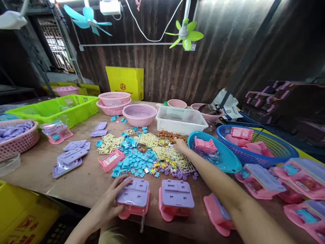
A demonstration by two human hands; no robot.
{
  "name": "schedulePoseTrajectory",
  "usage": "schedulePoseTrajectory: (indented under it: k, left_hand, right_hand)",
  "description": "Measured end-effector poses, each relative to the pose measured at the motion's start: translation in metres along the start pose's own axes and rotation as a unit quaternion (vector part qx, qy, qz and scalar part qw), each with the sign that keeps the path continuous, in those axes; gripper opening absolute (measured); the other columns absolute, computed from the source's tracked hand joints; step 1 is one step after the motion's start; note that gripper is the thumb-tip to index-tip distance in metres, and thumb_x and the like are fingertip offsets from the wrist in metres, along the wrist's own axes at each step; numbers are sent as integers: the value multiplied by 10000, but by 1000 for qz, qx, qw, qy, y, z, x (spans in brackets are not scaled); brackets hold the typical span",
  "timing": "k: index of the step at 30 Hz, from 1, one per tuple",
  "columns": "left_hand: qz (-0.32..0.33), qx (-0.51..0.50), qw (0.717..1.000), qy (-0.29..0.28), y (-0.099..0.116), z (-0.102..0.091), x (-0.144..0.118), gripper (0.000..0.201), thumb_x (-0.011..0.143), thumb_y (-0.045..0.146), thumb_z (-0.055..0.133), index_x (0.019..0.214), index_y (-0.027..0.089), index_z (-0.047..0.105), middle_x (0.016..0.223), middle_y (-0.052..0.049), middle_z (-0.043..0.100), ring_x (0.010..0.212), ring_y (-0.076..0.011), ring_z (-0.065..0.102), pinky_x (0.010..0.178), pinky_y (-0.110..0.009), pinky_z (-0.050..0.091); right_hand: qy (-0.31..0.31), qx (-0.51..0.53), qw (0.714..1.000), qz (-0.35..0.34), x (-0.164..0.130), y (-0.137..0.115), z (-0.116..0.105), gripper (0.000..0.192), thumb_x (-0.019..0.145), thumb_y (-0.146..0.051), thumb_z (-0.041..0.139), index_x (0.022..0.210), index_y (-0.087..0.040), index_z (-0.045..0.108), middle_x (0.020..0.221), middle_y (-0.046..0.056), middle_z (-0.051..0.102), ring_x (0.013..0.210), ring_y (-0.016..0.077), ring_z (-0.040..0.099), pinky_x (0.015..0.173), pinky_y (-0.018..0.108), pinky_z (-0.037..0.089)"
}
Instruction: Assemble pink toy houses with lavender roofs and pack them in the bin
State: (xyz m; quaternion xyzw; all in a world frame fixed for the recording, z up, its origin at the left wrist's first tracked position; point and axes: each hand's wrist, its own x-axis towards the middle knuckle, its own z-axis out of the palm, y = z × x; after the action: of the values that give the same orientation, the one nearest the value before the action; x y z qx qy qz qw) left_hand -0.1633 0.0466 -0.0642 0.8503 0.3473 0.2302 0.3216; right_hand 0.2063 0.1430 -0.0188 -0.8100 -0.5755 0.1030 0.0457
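My left hand (111, 201) is closed around the left side of a pink toy box with a lilac lid (134, 193) at the table's front edge. A similar lilac-lidded toy box (177, 195) stands just right of it. My right arm stretches across the table, and my right hand (180, 145) is at the small brown pieces (166, 135), fingers bent together; what they hold is hidden. Near that hand lie cream plastic frames (172, 156), blue pieces (138, 161) and purple wheels (180, 175). A pink tray-like part (111, 159) lies beside the blue pieces.
Lilac panels (72, 154) lie at left, near a lime crate (63, 108). Behind the parts stand pink baskets (139, 115) and a white basket (181, 120). A teal basin (215, 152), a blue basket (259, 142) and several toy boxes (264, 181) occupy the right.
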Motion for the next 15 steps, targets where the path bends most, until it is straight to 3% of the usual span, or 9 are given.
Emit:
schedulePoseTrajectory:
  k: [5, 9, 12, 15]
  left_hand:
    - [-46, -102, 992, 54, -13, 25, 4, 643, 664, 263, 690, 1273, 298, 485, 1302, -81, 476, 1220, -301, 440, 996, -421, 399]
    - [-53, -185, 976, 102, -12, 30, 11, 529, 739, 418, 628, 1227, 255, 507, 1240, -91, 534, 1131, -294, 508, 957, -418, 415]
    - [-89, -215, 961, 149, -4, 28, 18, 474, 769, 432, 583, 1180, 210, 507, 1203, -101, 560, 1090, -273, 539, 935, -390, 424]
    - [-138, -205, 955, 164, 6, 26, 26, 473, 753, 462, 577, 1138, 193, 521, 1183, -101, 576, 1079, -274, 545, 931, -392, 420]
  right_hand:
    - [-23, -26, 997, 65, 26, -22, 17, 332, 878, -331, 554, 1149, -141, 534, 1150, 92, 555, 978, 197, 574, 821, 387, 498]
    - [-14, -37, 997, 62, 23, -25, 10, 337, 874, -330, 560, 1147, -134, 535, 1148, 98, 555, 979, 199, 574, 822, 384, 497]
    - [13, -34, 999, 28, 9, -31, -12, 317, 881, -331, 548, 1137, -143, 538, 1136, 86, 561, 968, 194, 577, 818, 391, 497]
    - [23, -12, 998, -53, -33, -52, -31, 228, 916, -234, 465, 1102, -137, 555, 1041, 66, 603, 930, 173, 584, 827, 352, 482]
